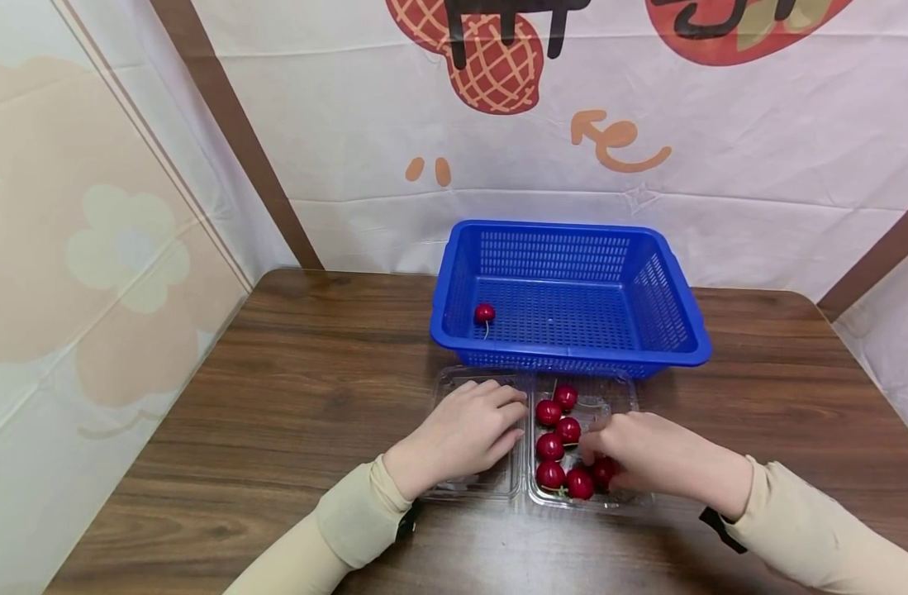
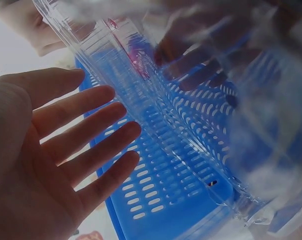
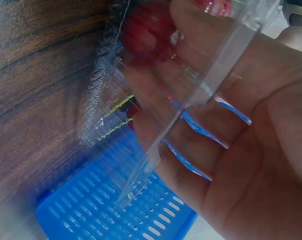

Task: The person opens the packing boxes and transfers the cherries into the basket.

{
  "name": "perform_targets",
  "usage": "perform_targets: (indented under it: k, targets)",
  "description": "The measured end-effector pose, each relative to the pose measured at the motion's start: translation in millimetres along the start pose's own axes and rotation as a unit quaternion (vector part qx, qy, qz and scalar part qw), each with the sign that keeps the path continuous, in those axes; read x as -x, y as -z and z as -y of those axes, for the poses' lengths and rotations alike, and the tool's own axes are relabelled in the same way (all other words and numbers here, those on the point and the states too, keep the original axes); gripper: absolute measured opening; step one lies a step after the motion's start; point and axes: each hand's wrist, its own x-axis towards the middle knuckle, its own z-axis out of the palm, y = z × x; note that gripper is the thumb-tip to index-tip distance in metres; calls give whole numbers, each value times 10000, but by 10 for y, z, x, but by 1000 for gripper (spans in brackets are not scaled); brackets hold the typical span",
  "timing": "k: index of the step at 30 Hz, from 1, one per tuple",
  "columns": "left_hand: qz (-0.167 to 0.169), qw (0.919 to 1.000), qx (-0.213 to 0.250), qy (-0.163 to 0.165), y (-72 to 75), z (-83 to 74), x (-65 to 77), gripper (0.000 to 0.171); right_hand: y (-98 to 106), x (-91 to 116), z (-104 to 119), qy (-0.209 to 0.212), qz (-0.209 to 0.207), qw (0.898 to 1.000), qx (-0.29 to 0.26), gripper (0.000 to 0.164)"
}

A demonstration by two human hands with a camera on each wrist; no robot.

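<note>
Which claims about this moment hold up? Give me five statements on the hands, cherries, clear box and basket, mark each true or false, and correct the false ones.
1. The blue basket has a single cherry in it. True.
2. The clear box is closed. False: it lies open, its two halves side by side.
3. The grip of the right hand is on another cherry. True.
4. The grip of the left hand is closed round a cherry. False: its fingers are extended and hold nothing.
5. The basket stands beyond the box, farther from the person. True.
</note>
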Motion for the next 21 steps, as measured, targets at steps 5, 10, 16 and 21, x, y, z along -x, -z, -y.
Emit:
perform_targets:
  k: [5,10,16,21]
  targets:
    - [-31,10000,17,-16,2,4,0,24,-26,3,-5,71,-53,9999,57,33]
    - [-28,10000,22,-13,-2,3,1,24,-51,5,-17,56,-35,10000,42,32]
    - [-60,10000,19,-12,-5,4,2,24,-53,-3,-20,61,-44,10000,14,28]
    - [-99,9999,3,-24,-11,7,2,24,-69,-15,-31,106,-92,9999,51,23]
